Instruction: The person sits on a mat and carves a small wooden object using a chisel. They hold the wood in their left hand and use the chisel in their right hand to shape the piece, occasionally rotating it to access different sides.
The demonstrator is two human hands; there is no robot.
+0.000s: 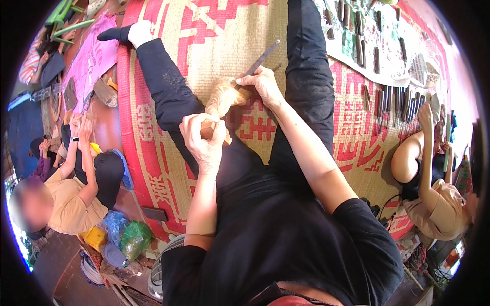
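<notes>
One wooden carving (220, 99) is sitting just above the centre of the frame, between the person's two dark trouser legs (309, 76). The left hand (201, 137) is closing around its lower part, gripping it. The right hand (261, 87) is gripping one thin metal tool (264, 56), which is slanting toward the upper right, its lower end meeting the carving's top. One straw mat (250, 23) is lying underneath, bearing red motifs resembling characters.

At the upper right, one plastic sheet (334, 47) is holding at least eight dark-handled tools (359, 41); its printing is too small to read. Below it, a row of chisels (390, 99), at least eight, is lying on the mat. One co-worker (439, 206) is sitting at the right edge.

At the left, another co-worker (74, 201) is sitting with both hands raised close together; a third person's purple sleeve (43, 166) is showing behind. One pink cloth (94, 48), carrying unreadable lettering, is spreading across the upper left. Two plastic bags, one blue (115, 224) and one green (136, 239), are lying at the lower left.
</notes>
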